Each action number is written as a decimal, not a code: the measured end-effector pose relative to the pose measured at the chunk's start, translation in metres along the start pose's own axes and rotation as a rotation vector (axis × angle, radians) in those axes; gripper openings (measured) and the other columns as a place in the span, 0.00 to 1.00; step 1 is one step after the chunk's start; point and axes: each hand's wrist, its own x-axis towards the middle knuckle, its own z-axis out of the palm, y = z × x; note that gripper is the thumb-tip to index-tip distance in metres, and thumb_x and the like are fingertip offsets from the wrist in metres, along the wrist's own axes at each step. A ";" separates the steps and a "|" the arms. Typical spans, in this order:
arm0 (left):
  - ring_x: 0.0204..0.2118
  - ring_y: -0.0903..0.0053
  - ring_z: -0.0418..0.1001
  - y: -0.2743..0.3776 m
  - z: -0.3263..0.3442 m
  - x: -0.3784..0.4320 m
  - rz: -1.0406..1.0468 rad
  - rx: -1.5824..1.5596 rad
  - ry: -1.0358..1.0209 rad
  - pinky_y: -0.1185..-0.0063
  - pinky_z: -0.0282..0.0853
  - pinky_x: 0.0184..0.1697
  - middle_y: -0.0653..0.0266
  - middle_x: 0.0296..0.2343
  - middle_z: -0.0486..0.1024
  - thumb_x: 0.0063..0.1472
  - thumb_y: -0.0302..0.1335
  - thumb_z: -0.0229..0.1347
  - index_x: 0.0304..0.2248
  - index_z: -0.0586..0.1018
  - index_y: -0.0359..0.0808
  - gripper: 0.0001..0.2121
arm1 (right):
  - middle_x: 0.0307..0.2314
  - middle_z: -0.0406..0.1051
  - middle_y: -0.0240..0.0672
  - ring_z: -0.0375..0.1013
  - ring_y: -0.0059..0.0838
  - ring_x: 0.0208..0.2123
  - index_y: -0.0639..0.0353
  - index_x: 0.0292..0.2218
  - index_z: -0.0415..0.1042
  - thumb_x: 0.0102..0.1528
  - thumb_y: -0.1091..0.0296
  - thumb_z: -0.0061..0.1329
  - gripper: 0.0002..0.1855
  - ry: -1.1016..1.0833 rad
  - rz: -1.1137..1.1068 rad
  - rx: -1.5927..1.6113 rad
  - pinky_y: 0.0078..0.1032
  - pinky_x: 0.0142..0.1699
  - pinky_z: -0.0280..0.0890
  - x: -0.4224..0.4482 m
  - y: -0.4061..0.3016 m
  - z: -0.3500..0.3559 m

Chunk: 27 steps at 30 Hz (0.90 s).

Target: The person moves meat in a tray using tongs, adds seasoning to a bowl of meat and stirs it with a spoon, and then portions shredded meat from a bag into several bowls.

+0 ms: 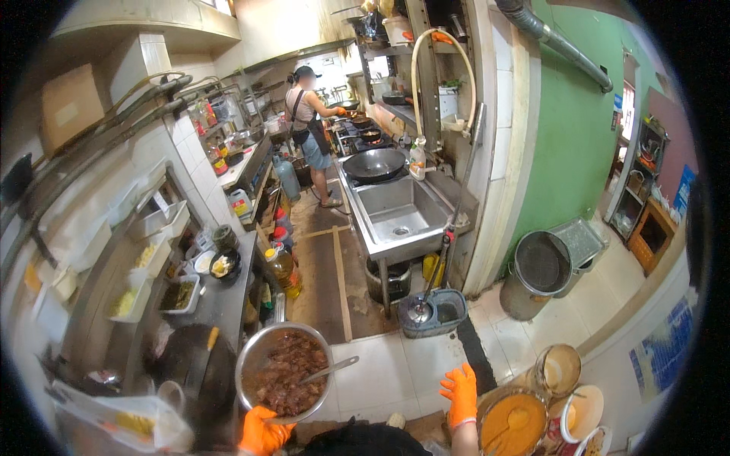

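Note:
My left hand (266, 431), in an orange glove, grips the near rim of a round stainless steel bowl (242, 387). Dark braised meat pieces (288, 365) in brown liquid fill much of it. A metal ladle (333, 369) leans in the meat, its handle sticking out over the right rim. Also gloved in orange, my right hand (459, 395) is held out over the floor with nothing in it and its fingers apart. Nearest to it is a wide pot of orange-brown sauce (510, 424), with a ladle sunk in the sauce.
A cleaver (201, 359) lies on a round dark chopping board (165, 356) at left. Ahead stand a steel sink (402, 211), a wok (374, 164) and a mop bucket (450, 316). Another person (308, 114) works at the stove. A tall metal pot (527, 296) and tubs (587, 410) are right.

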 end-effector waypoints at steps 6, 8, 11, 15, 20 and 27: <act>0.58 0.49 0.67 0.016 0.064 0.063 0.104 0.100 -0.061 0.51 0.66 0.61 0.44 0.56 0.66 0.51 0.26 0.47 0.61 0.59 0.32 0.35 | 0.32 0.74 0.28 0.70 0.18 0.27 0.50 0.65 0.59 0.62 0.62 0.51 0.32 -0.245 -0.324 -0.191 0.20 0.34 0.68 0.069 -0.086 0.122; 0.58 0.49 0.67 0.033 0.064 0.087 0.104 0.107 -0.022 0.51 0.65 0.61 0.45 0.56 0.66 0.50 0.25 0.47 0.61 0.60 0.33 0.34 | 0.28 0.75 0.26 0.71 0.17 0.27 0.50 0.63 0.63 0.61 0.62 0.52 0.30 -0.433 -0.288 -0.540 0.20 0.34 0.67 0.067 -0.097 0.171; 0.56 0.51 0.69 0.054 0.071 0.125 0.093 0.129 0.011 0.52 0.67 0.59 0.46 0.54 0.68 0.51 0.25 0.47 0.58 0.63 0.32 0.32 | 0.24 0.75 0.26 0.72 0.16 0.27 0.52 0.62 0.65 0.61 0.62 0.52 0.29 -0.463 -0.400 -0.817 0.20 0.34 0.67 0.067 -0.093 0.193; 0.53 0.50 0.71 0.078 0.055 0.208 0.086 0.165 0.034 0.52 0.69 0.57 0.46 0.52 0.69 0.51 0.26 0.48 0.55 0.66 0.30 0.28 | 0.25 0.75 0.27 0.72 0.17 0.28 0.55 0.62 0.64 0.61 0.65 0.51 0.29 -0.234 -0.292 -0.662 0.20 0.35 0.68 0.082 -0.111 0.189; 0.52 0.52 0.71 0.111 0.099 0.258 0.004 0.171 -0.028 0.58 0.68 0.59 0.46 0.51 0.69 0.53 0.24 0.46 0.52 0.66 0.24 0.25 | 0.31 0.71 0.33 0.72 0.21 0.31 0.62 0.61 0.63 0.62 0.73 0.48 0.26 -0.038 -0.189 -0.336 0.18 0.32 0.68 0.107 -0.096 0.205; 0.34 0.63 0.75 0.175 0.064 0.322 -0.086 0.145 0.014 0.69 0.73 0.41 0.56 0.34 0.74 0.55 0.25 0.49 0.36 0.71 0.31 0.09 | 0.32 0.73 0.36 0.72 0.20 0.28 0.64 0.59 0.65 0.61 0.73 0.47 0.25 0.019 -0.200 -0.310 0.19 0.32 0.69 0.135 -0.045 0.303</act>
